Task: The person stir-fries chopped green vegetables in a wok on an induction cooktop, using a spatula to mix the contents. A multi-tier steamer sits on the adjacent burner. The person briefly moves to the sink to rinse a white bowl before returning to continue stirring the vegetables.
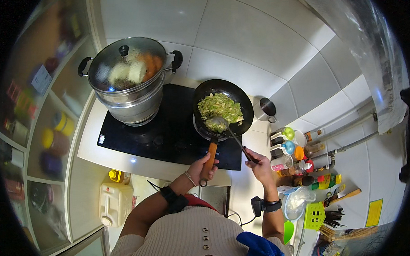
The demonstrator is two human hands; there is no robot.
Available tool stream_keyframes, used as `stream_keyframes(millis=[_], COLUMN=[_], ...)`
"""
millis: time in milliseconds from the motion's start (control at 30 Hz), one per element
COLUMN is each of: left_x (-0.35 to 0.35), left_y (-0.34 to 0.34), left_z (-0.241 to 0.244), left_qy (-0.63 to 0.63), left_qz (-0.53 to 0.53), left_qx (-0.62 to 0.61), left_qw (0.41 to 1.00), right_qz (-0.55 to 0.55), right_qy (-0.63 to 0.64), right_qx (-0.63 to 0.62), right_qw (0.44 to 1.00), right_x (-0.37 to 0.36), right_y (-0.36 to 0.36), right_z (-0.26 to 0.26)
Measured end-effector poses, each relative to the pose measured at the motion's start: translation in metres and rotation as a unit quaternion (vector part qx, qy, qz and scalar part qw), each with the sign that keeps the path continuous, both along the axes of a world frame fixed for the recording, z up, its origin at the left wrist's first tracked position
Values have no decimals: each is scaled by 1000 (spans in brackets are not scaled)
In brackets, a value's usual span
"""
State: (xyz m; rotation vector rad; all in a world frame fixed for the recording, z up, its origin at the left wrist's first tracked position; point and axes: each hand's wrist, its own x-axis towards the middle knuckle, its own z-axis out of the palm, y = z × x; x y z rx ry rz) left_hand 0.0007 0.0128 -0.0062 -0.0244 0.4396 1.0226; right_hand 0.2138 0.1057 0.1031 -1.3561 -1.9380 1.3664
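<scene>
My left hand (201,168) grips the wooden handle (210,158) of a black wok (245,101) on the right burner of a black glass cooktop (170,140). In the wok lies a chopped green and pale yellow mixture (222,106), which looks like vegetable with egg. My right hand (260,166) is closed around the dark handle of a metal ladle or spatula (235,137). The tool's head rests in the food near the wok's front edge, partly covered by the mixture.
A steamer pot (134,105) under a fogged glass lid stands at left, with pale and orange food inside. A metal cup (267,110) sits beside the wok. Seasoning bottles (295,168) line the right wall. A plastic jug (116,204) stands below left.
</scene>
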Motion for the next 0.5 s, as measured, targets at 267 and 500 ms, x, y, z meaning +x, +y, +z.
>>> stream_keyframes(millis=[267,500], left_x=[0,-2], left_y=[-2,-1], left_z=[4,2], left_qy=[11,8], left_qz=[-2,-1], left_qx=[-13,-4], left_qw=[1000,1000], right_qz=[9,-4], right_qy=[-260,-95], right_qx=[273,206], right_qw=[926,974], right_x=[16,23], right_y=[31,27], right_z=[4,13])
